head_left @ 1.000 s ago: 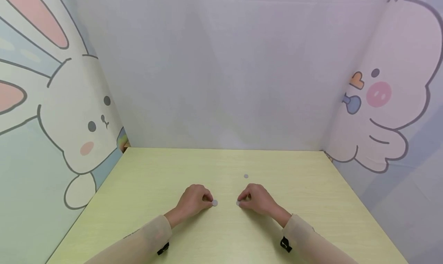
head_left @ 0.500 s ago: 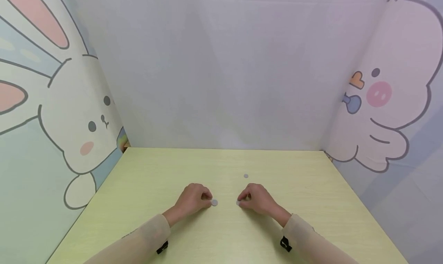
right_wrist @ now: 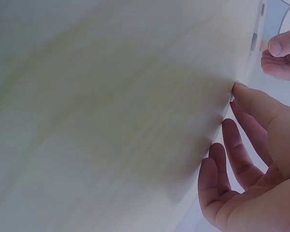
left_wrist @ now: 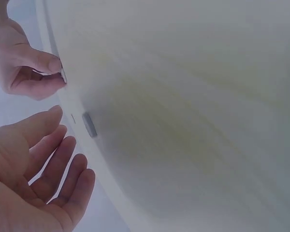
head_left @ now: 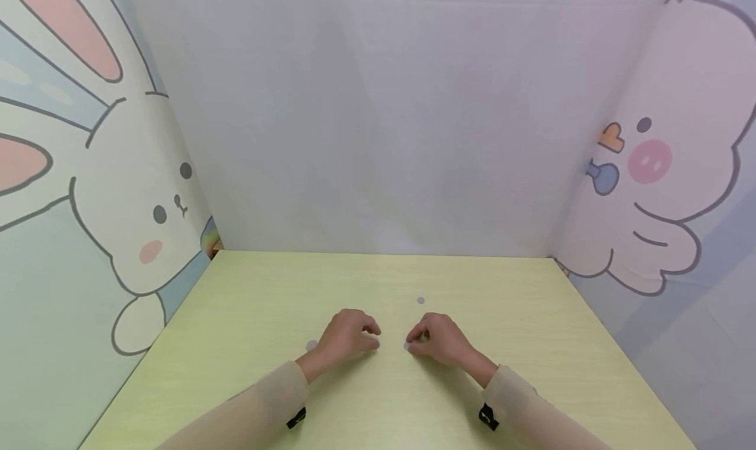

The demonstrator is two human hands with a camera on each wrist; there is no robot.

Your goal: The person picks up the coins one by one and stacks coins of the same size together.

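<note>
Both hands rest on a pale yellow-green table (head_left: pixel 266 292), close together near the middle. My left hand (head_left: pixel 347 336) lies with relaxed fingers; in the left wrist view this left hand (left_wrist: pixel 43 169) holds nothing, and a small grey coin (left_wrist: pixel 89 124) lies flat just past its fingertips. My right hand (head_left: pixel 440 340) pinches another small grey coin (head_left: pixel 406 346) against the table between thumb and forefinger. That pinched coin (left_wrist: pixel 63 76) also shows in the left wrist view, and in the right wrist view the thumb (right_wrist: pixel 246 96) touches its edge.
A third grey coin (head_left: pixel 420 300) lies alone just beyond the right hand. A faint grey disc (head_left: pixel 311 345) sits left of the left hand. Cartoon-printed panels wall the table on the left, back and right.
My left hand has slid a little to the right, over where its coin lay, and a faint disc now shows behind it. The right hand has not moved.
</note>
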